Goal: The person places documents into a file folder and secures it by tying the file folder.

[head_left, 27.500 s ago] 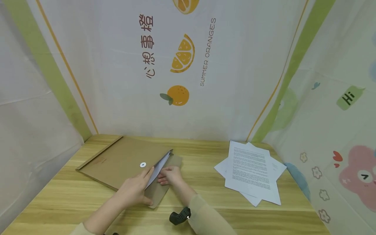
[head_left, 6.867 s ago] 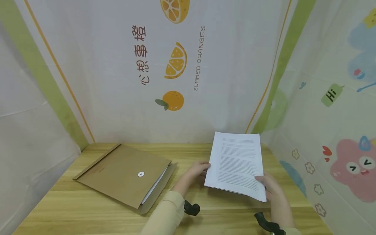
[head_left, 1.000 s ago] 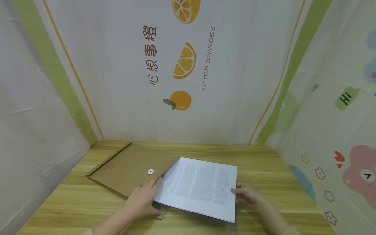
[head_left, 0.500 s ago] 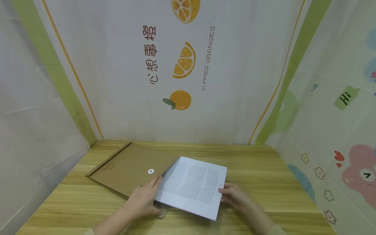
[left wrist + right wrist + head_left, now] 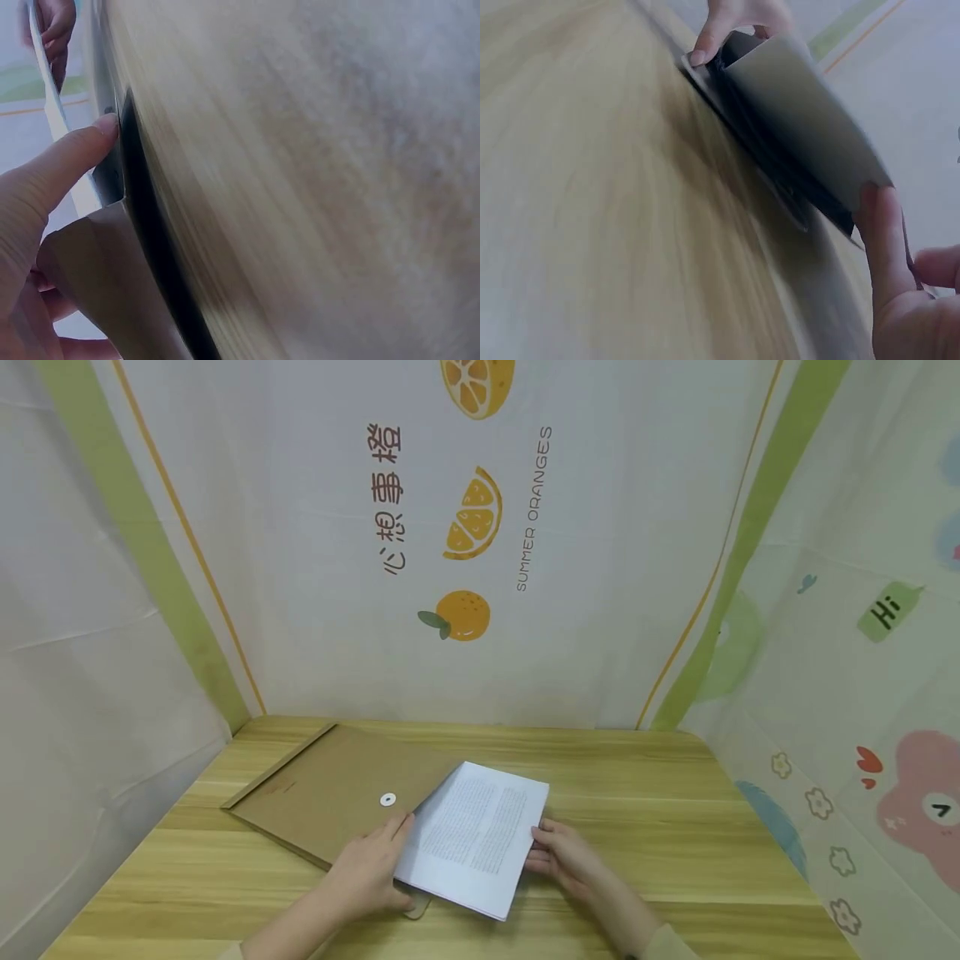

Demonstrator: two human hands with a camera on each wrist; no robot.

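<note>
A brown paper document envelope (image 5: pixel 337 793) lies on the left of the table, a white button on its upper face. A stack of printed paper sheets (image 5: pixel 480 835) sits partly inside its mouth, the near edge raised off the table. My left hand (image 5: pixel 367 870) grips the envelope at its mouth, thumb (image 5: pixel 96 135) on the lower flap and fingers on the upper side. My right hand (image 5: pixel 566 860) pinches the outer edge of the stack, thumb on top and fingers beneath. In the right wrist view the stack's underside (image 5: pixel 802 112) shows; the inserted part is hidden.
The wood-grain table (image 5: pixel 675 835) extends to the right of the hands. A white curtain (image 5: pixel 585 652) with orange prints stands along the back edge, and a patterned curtain (image 5: pixel 825 693) closes the right side.
Over the last second my right hand has moved left with the paper stack, and more of it is inside the envelope. My left hand stays at the envelope's mouth.
</note>
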